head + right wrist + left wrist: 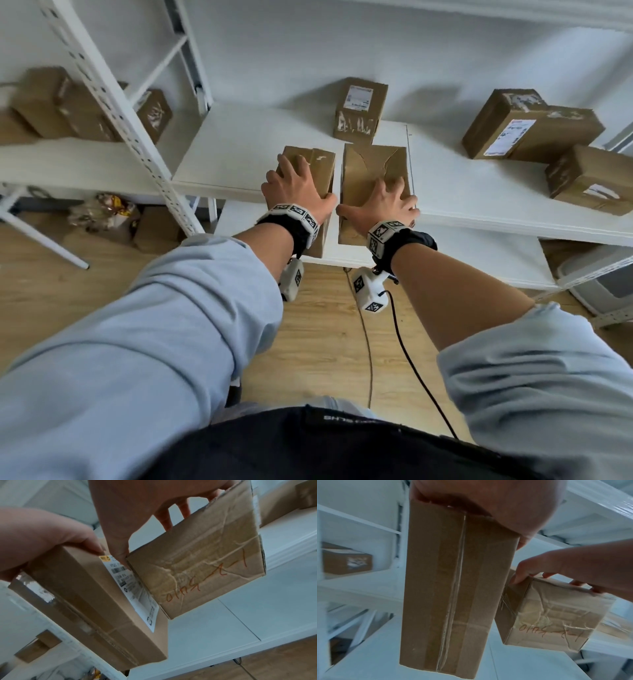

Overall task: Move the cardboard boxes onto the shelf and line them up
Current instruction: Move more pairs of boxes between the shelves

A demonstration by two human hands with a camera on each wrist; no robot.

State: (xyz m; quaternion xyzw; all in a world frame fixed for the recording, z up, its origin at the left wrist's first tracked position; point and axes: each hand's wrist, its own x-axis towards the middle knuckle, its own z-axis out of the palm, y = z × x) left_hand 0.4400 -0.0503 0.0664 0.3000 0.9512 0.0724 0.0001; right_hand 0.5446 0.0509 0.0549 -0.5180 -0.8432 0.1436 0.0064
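Note:
Each hand grips one brown cardboard box from above, side by side in front of the white shelf's (233, 147) front edge. My left hand (301, 185) holds a tall narrow taped box (322, 164); in the left wrist view this box (453, 588) hangs below the palm (488, 500). My right hand (383, 202) holds a crumpled taped box (373, 164), thumb on one side and fingers on the other. The right wrist view shows red handwriting on that box (197, 561). Beside it is the left box (94, 601) with a white label. Both boxes hang above a lower white shelf.
Three more cardboard boxes stand on the shelf: one at the back (361, 109) and two at the right (527, 126) (589, 178). A perforated white upright (120, 113) separates a left bay holding boxes (51, 102). Cables (404, 342) trail over the wood floor.

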